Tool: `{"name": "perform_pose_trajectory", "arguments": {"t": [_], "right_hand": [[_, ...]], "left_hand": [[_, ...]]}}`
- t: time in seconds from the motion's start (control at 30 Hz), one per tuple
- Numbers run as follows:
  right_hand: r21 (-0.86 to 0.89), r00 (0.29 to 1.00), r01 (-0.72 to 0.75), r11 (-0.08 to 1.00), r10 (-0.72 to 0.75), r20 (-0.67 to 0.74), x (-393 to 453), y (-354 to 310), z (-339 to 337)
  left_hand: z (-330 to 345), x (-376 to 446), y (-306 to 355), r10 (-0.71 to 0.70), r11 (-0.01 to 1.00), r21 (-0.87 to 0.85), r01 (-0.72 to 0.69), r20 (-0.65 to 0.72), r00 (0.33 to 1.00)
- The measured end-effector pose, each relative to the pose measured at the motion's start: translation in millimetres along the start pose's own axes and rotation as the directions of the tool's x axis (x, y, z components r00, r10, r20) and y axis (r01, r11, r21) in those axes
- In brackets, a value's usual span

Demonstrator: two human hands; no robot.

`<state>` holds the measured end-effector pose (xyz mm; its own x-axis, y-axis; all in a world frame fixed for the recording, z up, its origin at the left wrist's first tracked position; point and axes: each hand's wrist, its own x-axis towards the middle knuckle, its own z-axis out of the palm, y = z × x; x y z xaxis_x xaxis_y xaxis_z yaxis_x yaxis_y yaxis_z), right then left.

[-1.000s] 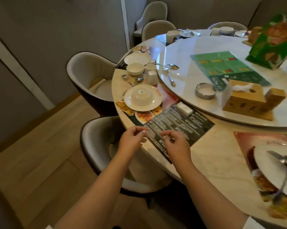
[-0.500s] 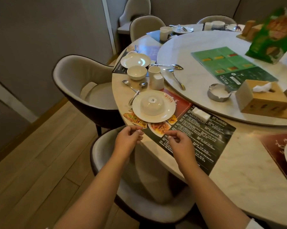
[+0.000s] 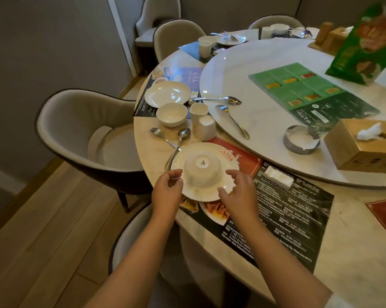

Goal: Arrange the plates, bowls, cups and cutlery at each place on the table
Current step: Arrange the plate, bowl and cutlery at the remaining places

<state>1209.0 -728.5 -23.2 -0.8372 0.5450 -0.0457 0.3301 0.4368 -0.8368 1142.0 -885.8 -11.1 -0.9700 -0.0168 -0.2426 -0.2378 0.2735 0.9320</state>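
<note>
A white plate (image 3: 225, 162) lies on a dark printed placemat (image 3: 283, 216) near the table's edge, with a white bowl (image 3: 202, 171) upside down on it. My left hand (image 3: 168, 190) hovers at the plate's left rim, fingers curled and apart. At the right of the bowl, my right hand (image 3: 237, 192) spreads over the plate's near rim. Neither hand holds anything. A spoon (image 3: 179, 143) and a fork (image 3: 162, 136) lie crossed just beyond the plate. Further back stand an upright bowl (image 3: 171, 114), two cups (image 3: 198, 111) (image 3: 207, 127) and an empty plate (image 3: 167, 94).
A raised turntable (image 3: 265, 127) carries a fork (image 3: 233, 121), a spoon (image 3: 218, 99), a metal ashtray (image 3: 302, 140), a wooden tissue box (image 3: 361, 145) and a green menu (image 3: 312, 94). Padded chairs (image 3: 76, 130) stand round the table. A wrapped napkin (image 3: 277, 180) lies on the placemat.
Both hands let go of the placemat's near edge and rose to the plate, one on each side of the upturned bowl. The view shifted closer over this place.
</note>
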Motion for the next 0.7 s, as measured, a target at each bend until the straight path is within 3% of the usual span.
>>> {"name": "perform_pose_trajectory", "arguments": {"t": [0.17, 0.37, 0.57, 0.7], "right_hand": [[-0.304, 0.986, 0.154, 0.940, -0.125, 0.111, 32, -15, 34], [-0.400, 0.985, 0.058, 0.915, 0.013, 0.171, 56, -15, 65], [-0.357, 0.997, 0.022, 0.934, 0.006, 0.077, 53, -24, 68], [-0.083, 0.989, -0.135, 0.987, 0.140, 0.053, 39, -41, 44]], "left_hand": [[8, 46, 1, 0.142, 0.983, 0.096, -0.154, 0.120, 0.982], [2, 79, -11, 0.225, 0.951, 0.126, -0.283, 0.346, 0.911], [-4, 94, -10, 0.257, 0.950, 0.066, -0.305, 0.389, 0.885], [0, 105, 7, 0.312, 0.950, -0.113, -0.291, 0.351, 0.883]]}}
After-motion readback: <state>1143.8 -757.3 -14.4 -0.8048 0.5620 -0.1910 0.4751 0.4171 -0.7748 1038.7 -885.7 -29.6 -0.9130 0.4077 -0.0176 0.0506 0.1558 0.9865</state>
